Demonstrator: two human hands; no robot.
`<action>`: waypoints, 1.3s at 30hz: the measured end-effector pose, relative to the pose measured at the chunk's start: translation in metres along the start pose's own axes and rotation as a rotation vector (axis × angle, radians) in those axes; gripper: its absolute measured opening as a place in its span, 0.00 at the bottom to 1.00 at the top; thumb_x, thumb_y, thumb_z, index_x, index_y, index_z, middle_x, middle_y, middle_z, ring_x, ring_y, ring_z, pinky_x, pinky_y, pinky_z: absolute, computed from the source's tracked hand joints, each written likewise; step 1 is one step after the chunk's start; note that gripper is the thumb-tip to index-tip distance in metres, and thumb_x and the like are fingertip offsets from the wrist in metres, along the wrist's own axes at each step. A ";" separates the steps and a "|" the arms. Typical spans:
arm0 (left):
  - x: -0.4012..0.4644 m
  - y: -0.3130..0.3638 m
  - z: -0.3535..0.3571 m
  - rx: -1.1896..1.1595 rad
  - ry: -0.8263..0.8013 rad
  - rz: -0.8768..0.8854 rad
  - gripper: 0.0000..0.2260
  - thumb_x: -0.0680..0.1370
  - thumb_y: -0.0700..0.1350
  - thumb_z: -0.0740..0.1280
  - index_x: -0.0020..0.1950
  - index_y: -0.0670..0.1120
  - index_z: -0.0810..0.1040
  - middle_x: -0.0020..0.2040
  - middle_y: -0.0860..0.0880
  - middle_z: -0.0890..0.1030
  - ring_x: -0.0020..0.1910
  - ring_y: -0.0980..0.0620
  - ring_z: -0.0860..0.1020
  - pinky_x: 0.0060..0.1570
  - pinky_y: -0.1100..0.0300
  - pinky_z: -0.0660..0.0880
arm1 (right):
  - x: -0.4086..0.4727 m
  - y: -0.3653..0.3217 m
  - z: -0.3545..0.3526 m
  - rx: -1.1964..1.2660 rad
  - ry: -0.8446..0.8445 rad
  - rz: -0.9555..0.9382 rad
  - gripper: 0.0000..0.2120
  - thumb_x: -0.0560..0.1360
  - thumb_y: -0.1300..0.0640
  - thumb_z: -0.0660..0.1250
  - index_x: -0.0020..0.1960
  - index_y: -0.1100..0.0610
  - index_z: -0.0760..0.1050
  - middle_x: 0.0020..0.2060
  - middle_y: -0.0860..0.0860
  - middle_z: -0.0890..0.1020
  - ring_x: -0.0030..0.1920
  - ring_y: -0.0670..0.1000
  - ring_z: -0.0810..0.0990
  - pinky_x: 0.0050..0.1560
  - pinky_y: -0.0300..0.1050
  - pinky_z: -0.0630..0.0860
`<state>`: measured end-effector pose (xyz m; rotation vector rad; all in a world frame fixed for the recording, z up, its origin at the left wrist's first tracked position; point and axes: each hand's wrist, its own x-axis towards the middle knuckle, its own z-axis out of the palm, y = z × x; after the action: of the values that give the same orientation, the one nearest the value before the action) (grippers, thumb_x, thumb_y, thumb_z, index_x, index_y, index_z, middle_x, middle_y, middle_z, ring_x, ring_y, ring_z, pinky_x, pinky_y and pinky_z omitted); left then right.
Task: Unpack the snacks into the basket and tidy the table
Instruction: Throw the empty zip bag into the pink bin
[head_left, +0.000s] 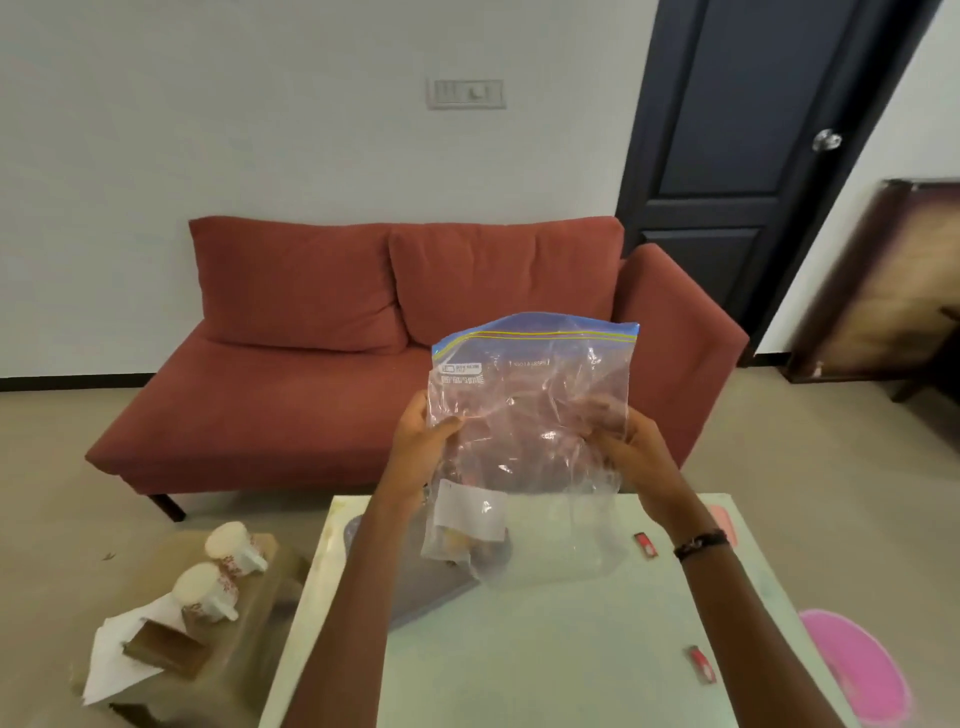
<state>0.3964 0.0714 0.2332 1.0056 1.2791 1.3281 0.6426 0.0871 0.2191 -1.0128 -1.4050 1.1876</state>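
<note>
Both hands hold a clear zip bag (530, 415) up over the far end of the table (545, 649): the left hand (421, 441) pinches its left edge, the right hand (628, 452) grips its right side. A grey basket (415, 587) sits below, mostly hidden. I'd judge it best to fold the bag flat. Its lower contents are too blurred to name. Two small red packets (645, 545) lie on the right.

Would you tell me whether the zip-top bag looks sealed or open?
Sealed, apparently: the zip-top bag's blue strip runs flat and unbroken across its top.
</note>
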 end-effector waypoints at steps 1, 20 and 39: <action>-0.005 -0.002 0.013 -0.029 -0.004 -0.007 0.08 0.75 0.33 0.65 0.48 0.45 0.73 0.44 0.43 0.81 0.34 0.50 0.75 0.25 0.61 0.72 | -0.008 -0.001 -0.017 -0.008 0.017 -0.002 0.17 0.74 0.74 0.62 0.59 0.61 0.77 0.38 0.44 0.84 0.28 0.41 0.73 0.27 0.32 0.69; -0.068 -0.097 0.229 -0.334 -0.374 -0.679 0.23 0.79 0.60 0.55 0.51 0.44 0.82 0.51 0.43 0.83 0.43 0.46 0.84 0.40 0.49 0.81 | -0.113 -0.013 -0.262 -0.397 -0.144 -0.047 0.27 0.63 0.85 0.52 0.24 0.55 0.70 0.38 0.58 0.79 0.39 0.49 0.77 0.44 0.40 0.71; 0.002 -0.174 0.375 -0.135 -0.251 -0.701 0.26 0.71 0.32 0.70 0.66 0.46 0.66 0.54 0.42 0.79 0.45 0.48 0.80 0.45 0.56 0.77 | -0.106 0.076 -0.408 0.274 0.314 0.450 0.11 0.78 0.62 0.56 0.47 0.54 0.77 0.51 0.55 0.79 0.48 0.55 0.77 0.38 0.40 0.75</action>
<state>0.7826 0.1267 0.0962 0.5251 1.1752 0.7086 1.0617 0.0594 0.1363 -1.2891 -0.7639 1.4232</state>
